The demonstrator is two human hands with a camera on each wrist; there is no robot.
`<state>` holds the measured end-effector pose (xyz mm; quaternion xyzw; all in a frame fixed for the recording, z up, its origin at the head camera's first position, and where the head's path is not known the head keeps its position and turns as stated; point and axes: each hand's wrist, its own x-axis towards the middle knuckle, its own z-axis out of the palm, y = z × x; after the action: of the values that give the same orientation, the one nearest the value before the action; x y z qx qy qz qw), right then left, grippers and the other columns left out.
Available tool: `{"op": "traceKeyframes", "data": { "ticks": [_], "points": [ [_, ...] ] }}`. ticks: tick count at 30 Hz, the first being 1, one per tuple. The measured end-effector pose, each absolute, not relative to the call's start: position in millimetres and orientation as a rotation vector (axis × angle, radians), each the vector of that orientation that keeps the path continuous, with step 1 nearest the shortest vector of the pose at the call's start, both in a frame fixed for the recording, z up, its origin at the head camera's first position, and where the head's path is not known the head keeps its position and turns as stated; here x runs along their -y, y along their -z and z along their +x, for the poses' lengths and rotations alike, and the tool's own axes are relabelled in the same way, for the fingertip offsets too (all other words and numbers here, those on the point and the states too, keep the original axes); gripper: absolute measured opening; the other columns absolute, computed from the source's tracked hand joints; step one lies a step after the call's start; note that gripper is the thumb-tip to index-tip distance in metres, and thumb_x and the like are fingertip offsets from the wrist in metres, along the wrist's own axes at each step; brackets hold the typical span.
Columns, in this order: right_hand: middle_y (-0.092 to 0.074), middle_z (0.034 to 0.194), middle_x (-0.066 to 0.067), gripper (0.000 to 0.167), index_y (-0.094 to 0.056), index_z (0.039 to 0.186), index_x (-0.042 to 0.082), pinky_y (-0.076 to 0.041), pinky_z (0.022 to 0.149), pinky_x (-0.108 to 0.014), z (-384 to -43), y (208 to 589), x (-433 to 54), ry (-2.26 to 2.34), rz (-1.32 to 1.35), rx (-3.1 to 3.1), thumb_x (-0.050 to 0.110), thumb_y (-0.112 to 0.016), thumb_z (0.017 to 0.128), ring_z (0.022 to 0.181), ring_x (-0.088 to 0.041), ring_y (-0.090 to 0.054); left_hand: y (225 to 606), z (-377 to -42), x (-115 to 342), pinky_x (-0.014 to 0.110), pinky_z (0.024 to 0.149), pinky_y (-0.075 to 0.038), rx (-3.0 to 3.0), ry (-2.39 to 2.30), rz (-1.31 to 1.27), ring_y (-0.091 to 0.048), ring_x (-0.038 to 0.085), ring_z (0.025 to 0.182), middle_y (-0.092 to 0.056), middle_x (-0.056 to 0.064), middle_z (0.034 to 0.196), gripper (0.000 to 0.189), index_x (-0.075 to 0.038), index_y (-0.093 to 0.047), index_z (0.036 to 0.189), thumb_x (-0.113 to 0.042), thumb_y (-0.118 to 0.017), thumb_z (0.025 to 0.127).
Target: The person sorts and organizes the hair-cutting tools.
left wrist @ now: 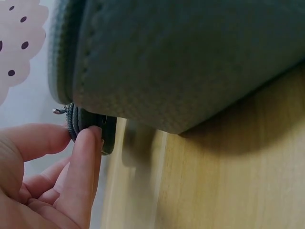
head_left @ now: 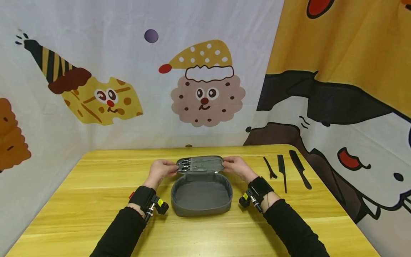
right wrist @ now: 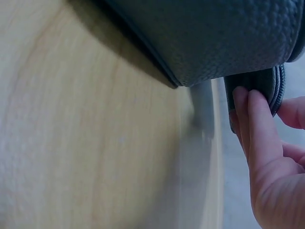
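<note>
A grey zippered case (head_left: 201, 210) stands on the table with its lid (head_left: 207, 164) folded back away from the person. Several scissors (head_left: 184, 164) sit in the lid's inner pocket on its left side. My left hand (head_left: 161, 169) pinches the lid's left end between thumb and fingers; the left wrist view shows the thumb at the zipper edge (left wrist: 71, 121). At the opposite end, my right hand (head_left: 237, 166) pinches the lid too, its fingers (right wrist: 262, 129) against the outer face in the right wrist view. The case's lower part shows a bare grey floor.
To the right on the wooden table (head_left: 96, 200) lie a black hair clip (head_left: 270, 167), a black tail comb (head_left: 281, 167) and a wider black comb (head_left: 299, 167). A cartoon-printed cloth (head_left: 128, 135) hangs behind the table and along its right side.
</note>
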<state>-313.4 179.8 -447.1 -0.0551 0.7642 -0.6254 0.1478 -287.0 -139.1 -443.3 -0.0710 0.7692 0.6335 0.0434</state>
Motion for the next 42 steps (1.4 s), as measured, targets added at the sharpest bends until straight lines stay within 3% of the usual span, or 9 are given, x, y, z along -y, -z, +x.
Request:
{"op": "traceKeyframes", "data": {
  "ticks": [16,25,32,39,42],
  "points": [
    [-0.045,0.137,-0.036,0.042,-0.043,0.139,-0.018,-0.052,0.095,-0.039,-314.2,452.8,-179.7,1.773,-0.096,-2.225,0.0,-0.051,0.101,0.121,-0.042,-0.055,443.5,-286.4,140.0,0.035,0.072,-0.06,-2.326,-1.922,-0.201,-0.07,0.018,0.069,-0.069,0.026,0.099,0.029,0.016,-0.064,0.115,0.0,-0.069,0.091],
    [-0.04,0.14,-0.04,0.045,-0.036,0.14,-0.021,-0.05,0.098,-0.04,-315.7,456.2,-178.9,1.797,-0.095,-2.164,0.0,-0.049,0.102,0.129,-0.046,-0.046,443.1,-286.4,140.3,0.033,0.067,-0.06,-2.315,-1.929,-0.164,-0.071,0.024,0.071,-0.069,0.025,0.094,0.029,0.018,-0.065,0.111,0.0,-0.071,0.089],
    [-0.043,0.138,-0.038,0.045,-0.036,0.141,-0.02,-0.051,0.097,-0.039,-317.1,457.3,-179.3,1.787,-0.069,-2.162,0.003,-0.048,0.103,0.127,-0.045,-0.049,442.5,-285.1,142.0,0.036,0.071,-0.06,-2.337,-1.936,-0.191,-0.071,0.024,0.072,-0.069,0.027,0.095,0.027,0.018,-0.063,0.112,0.001,-0.067,0.091],
    [-0.051,0.13,-0.034,0.044,-0.04,0.137,-0.021,-0.052,0.095,-0.038,-317.1,456.0,-180.2,1.823,-0.061,-2.142,0.006,-0.049,0.103,0.112,-0.033,-0.059,437.9,-282.3,148.9,0.043,0.08,-0.058,-2.371,-1.917,-0.181,-0.07,0.036,0.089,-0.066,0.031,0.106,0.032,0.017,-0.06,0.118,-0.005,-0.065,0.095],
    [-0.049,0.132,-0.035,0.048,-0.037,0.139,-0.021,-0.05,0.098,-0.041,-316.6,455.4,-182.4,1.813,-0.096,-2.153,0.008,-0.05,0.103,0.113,-0.035,-0.06,437.4,-280.3,152.6,0.043,0.083,-0.057,-2.415,-1.879,-0.148,-0.068,0.04,0.097,-0.064,0.031,0.112,0.034,0.016,-0.059,0.12,-0.008,-0.064,0.097]
  ]
}}
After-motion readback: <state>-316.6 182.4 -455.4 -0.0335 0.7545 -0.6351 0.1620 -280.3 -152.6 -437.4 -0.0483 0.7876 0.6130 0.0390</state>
